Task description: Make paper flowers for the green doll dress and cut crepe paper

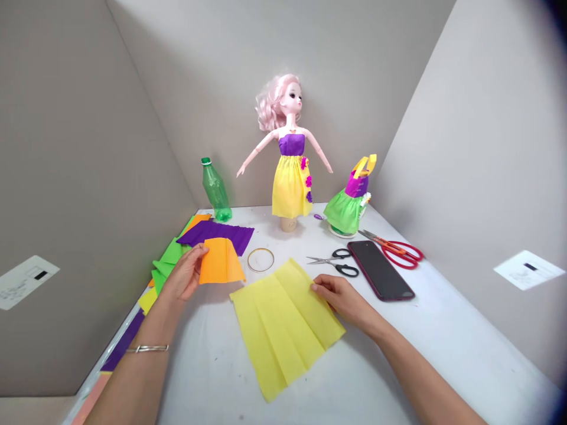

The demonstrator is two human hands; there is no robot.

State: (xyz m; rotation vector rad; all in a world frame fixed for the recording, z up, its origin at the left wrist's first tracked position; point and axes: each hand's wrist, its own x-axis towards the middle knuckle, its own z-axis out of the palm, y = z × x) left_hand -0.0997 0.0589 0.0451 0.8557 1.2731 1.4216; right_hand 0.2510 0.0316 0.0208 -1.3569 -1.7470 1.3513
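My left hand pinches the left edge of a small orange fabric piece, held above the table near the purple cloth. In my right hand, thumb and fingers close on the right edge of a larger yellow fabric piece with soft fold lines, spread over the middle of the table. A thin gold bangle lies between the two pieces. Just beyond my right hand are small black-handled scissors, blades pointing left.
A pink-haired doll in a purple and yellow dress stands at the back. Left of it are a green bottle and purple fabric. To the right stand a small green-skirted dress, a phone and red-handled scissors.
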